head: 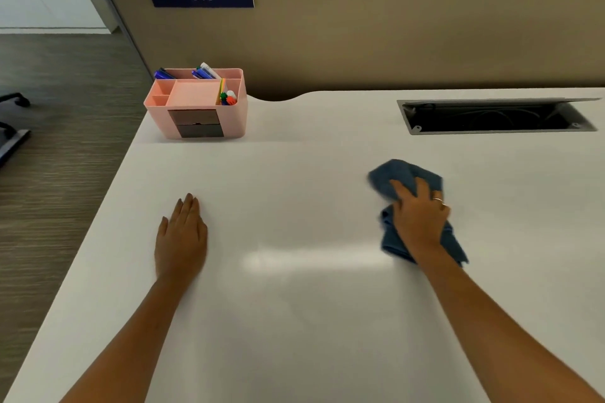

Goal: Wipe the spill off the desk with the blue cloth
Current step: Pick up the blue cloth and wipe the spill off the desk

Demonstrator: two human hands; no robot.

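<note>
The blue cloth lies crumpled on the white desk, right of centre. My right hand presses down on it with fingers spread, and cloth shows both beyond the fingertips and beside the wrist. The cloth's edges are blurred. My left hand rests flat on the desk at the left, palm down, fingers together, holding nothing. No spill is visible on the desk surface; a pale glare streak lies between the hands.
A pink desk organiser with pens stands at the desk's back left corner. An open cable tray slot is set into the desk at the back right. A beige partition bounds the far edge. The desk's left edge drops to the floor.
</note>
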